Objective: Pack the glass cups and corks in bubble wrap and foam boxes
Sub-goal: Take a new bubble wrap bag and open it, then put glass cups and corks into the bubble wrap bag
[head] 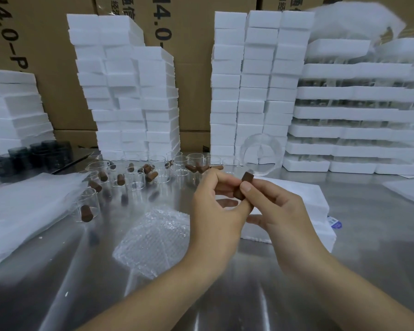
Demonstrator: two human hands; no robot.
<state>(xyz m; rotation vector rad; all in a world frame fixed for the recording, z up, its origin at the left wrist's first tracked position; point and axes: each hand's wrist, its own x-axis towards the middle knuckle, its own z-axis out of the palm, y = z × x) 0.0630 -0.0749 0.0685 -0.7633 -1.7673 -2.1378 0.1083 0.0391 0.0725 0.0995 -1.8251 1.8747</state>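
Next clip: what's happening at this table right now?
A person is packing glassware at a metal table. Both hands, the left hand and the right hand, hold one brown cork just above the table. A bubble wrap sheet lies flat below them, nothing wrapped yet. Clear glass cups and loose corks sit behind, with stacked foam boxes further back.

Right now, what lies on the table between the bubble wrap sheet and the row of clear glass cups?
Head view: bare steel table only, between crumpled bubble wrap sheet and clear glass cups.

Steel table (225, 295): bubble wrap (153, 237), glass cups (139, 180) (corks (151, 176) scattered), foam boxes (129, 91).
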